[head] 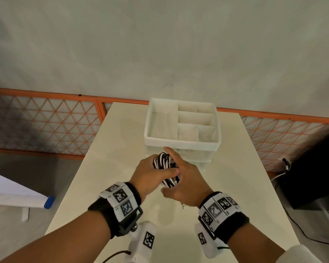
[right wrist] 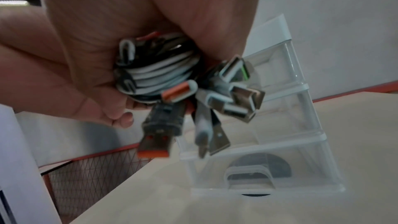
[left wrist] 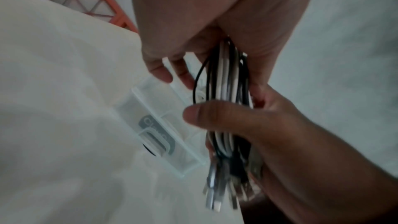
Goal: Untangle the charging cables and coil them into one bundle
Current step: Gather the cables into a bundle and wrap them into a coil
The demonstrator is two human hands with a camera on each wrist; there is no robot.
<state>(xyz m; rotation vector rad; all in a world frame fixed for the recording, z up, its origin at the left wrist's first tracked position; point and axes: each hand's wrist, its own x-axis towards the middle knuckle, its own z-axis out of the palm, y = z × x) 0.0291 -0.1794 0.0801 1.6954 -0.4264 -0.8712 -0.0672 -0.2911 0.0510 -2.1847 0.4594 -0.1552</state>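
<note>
A coiled bundle of black and white charging cables (head: 163, 161) is held above the table between both hands. My left hand (head: 150, 175) grips it from the left, thumb laid across the coil. From the right, my right hand (head: 186, 179) wraps round it with the index finger stretched over the top. The left wrist view shows the cable strands (left wrist: 224, 77) running between the two palms. In the right wrist view the coil (right wrist: 155, 74) sits in the grip and several USB plugs (right wrist: 155, 142) hang loose below it.
A white organizer (head: 182, 144) with open top compartments and clear drawers (right wrist: 280, 125) stands just beyond the hands on the cream table (head: 112, 158). An orange lattice fence (head: 46, 126) runs behind. A black box (head: 315, 177) with cords sits at the right.
</note>
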